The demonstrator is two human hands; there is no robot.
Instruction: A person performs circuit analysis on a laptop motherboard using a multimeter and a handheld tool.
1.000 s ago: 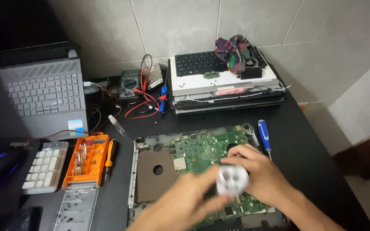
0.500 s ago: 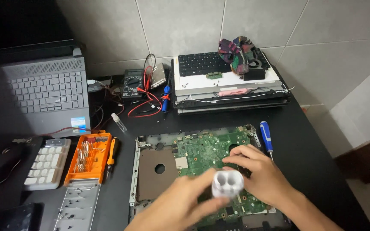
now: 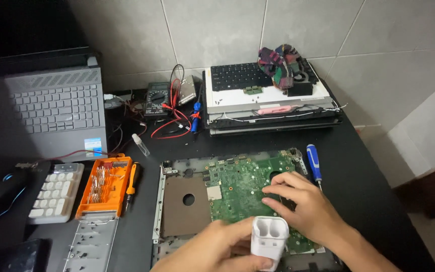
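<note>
An opened laptop base point(image 3: 177, 201) lies on the black table with its green circuit board point(image 3: 242, 186) exposed. My left hand point(image 3: 212, 252) grips a small white plastic container point(image 3: 269, 241) with two round openings on top, held upright over the board's near edge. My right hand point(image 3: 305, 204) rests on the right part of the board, fingers curled and pointing left, fingertips touching the board. Whether anything small is pinched in those fingers is hidden.
A blue-handled screwdriver point(image 3: 313, 162) lies right of the board. An orange bit case point(image 3: 104, 185) and orange screwdriver point(image 3: 133, 180) sit to the left, beside a white keypad point(image 3: 56, 192). A grey laptop point(image 3: 54, 113), a multimeter point(image 3: 157, 95) with red leads, and stacked laptop parts point(image 3: 270, 103) stand behind.
The white container has dropped lower toward the near edge of the view in my left hand. My right hand stays on the board, shifted slightly.
</note>
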